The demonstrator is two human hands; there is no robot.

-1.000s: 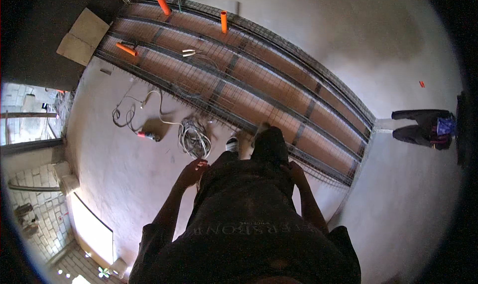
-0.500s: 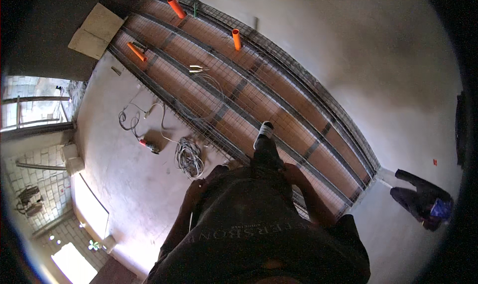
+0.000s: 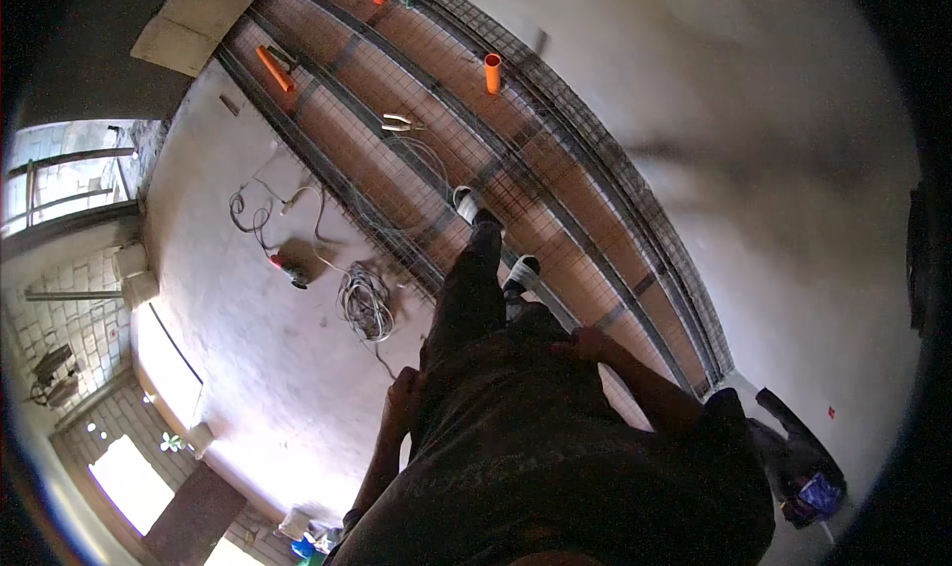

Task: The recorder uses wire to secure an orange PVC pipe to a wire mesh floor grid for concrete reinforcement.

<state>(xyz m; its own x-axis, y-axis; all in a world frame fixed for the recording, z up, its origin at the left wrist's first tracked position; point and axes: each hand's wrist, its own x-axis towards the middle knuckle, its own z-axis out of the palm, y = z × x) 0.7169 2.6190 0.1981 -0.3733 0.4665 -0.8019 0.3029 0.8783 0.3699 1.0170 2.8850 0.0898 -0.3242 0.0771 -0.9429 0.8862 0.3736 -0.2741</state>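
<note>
While the person stands on the grey wire reinforcement mesh point(image 3: 555, 169), both hands hang empty at the hips: left hand point(image 3: 404, 395) loosely curled, right hand point(image 3: 585, 345) resting open against dark trousers point(image 3: 466, 298).

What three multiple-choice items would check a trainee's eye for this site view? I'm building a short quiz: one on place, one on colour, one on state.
1. Where does the coiled cable lie?
A. on the mesh
B. on the concrete floor beside the mesh
C. in a hand

2. What colour are the pipe pieces?
A. orange
B. blue
C. white

3. What does the left hand hold?
A. pliers
B. a pipe
C. nothing visible

Answers: 1 B, the coil rests on bare concrete left of the wire mesh; 2 A, they show bright orange; 3 C, it hangs by the trousers.
</note>
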